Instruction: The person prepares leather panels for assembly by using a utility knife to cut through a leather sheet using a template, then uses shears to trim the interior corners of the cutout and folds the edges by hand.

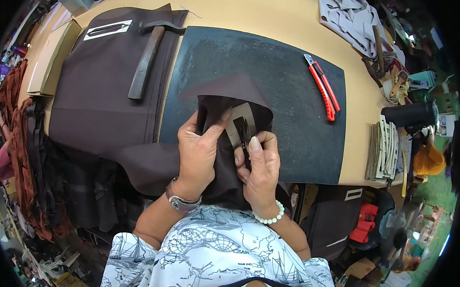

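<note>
My left hand [198, 150] grips a dark brown piece of fabric [232, 88], thumb on top, and holds a fold of it raised. Inside the fold shows a pale beige patch [235, 139] with a dark slot shape. My right hand [259, 162] is closed around a slim black tool [244, 131], which looks like thread snips; its tips lie over the patch. Most of the tool's lower part is hidden by the fingers. The fabric hangs over the front edge of a black cutting mat [301, 152].
A red utility knife [322, 88] lies on the mat's right side. At left, a hammer [147, 63] rests on stacked brown fabric panels [103, 97], beside a cardboard box [54, 59]. Grey fabric [351, 20], more tools and stacked card pieces [383, 150] occupy the table's right side.
</note>
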`<move>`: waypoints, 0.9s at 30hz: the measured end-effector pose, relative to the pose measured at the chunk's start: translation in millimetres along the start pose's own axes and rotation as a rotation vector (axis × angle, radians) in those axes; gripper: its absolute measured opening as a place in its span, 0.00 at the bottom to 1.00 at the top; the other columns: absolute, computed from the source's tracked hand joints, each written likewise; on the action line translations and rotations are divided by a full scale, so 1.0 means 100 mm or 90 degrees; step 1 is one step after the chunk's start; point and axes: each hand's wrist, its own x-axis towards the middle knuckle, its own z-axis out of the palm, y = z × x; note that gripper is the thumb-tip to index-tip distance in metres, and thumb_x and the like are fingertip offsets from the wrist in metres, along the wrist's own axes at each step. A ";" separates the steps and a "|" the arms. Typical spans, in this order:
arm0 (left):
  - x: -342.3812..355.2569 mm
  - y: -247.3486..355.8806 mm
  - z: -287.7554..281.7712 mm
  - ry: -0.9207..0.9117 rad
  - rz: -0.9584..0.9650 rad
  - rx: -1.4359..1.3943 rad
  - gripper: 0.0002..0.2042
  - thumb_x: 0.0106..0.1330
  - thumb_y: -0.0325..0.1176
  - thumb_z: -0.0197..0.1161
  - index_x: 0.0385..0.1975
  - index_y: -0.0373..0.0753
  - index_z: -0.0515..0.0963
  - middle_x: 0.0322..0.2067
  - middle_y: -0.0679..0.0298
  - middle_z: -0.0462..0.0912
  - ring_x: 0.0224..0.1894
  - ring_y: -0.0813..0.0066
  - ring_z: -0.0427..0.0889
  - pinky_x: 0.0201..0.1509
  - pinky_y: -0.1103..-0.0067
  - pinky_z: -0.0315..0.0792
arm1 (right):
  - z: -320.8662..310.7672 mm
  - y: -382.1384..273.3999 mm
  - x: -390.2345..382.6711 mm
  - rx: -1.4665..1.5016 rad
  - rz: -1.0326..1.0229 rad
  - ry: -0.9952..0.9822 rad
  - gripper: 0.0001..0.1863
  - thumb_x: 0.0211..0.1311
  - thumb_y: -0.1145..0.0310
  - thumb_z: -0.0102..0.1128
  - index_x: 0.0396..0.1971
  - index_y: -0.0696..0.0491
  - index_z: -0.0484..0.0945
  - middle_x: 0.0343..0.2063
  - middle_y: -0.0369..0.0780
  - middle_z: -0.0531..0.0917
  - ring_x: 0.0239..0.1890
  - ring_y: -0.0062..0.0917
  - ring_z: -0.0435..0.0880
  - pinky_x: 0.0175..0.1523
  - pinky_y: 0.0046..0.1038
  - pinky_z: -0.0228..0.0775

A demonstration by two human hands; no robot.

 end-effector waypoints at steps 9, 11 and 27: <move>0.00 -0.04 -0.02 -0.009 0.029 -0.020 0.09 0.60 0.27 0.62 0.39 0.32 0.78 0.35 0.67 0.81 0.36 0.85 0.75 0.40 0.87 0.68 | 0.00 0.01 0.03 0.013 -0.015 -0.001 0.09 0.67 0.66 0.48 0.35 0.53 0.61 0.17 0.36 0.73 0.13 0.07 0.58 0.16 0.11 0.47; 0.00 -0.04 -0.01 0.001 0.067 0.010 0.08 0.60 0.27 0.63 0.38 0.32 0.78 0.34 0.67 0.81 0.35 0.86 0.75 0.39 0.87 0.67 | -0.01 0.02 0.04 0.014 -0.012 0.000 0.09 0.67 0.66 0.49 0.35 0.53 0.61 0.17 0.36 0.73 0.13 0.06 0.58 0.16 0.11 0.47; -0.01 -0.02 -0.05 -0.012 0.053 -0.005 0.08 0.60 0.26 0.62 0.38 0.33 0.78 0.34 0.67 0.81 0.35 0.86 0.75 0.39 0.87 0.68 | 0.01 0.04 0.06 0.018 -0.018 0.001 0.09 0.66 0.66 0.49 0.33 0.53 0.61 0.17 0.36 0.74 0.13 0.07 0.58 0.16 0.11 0.47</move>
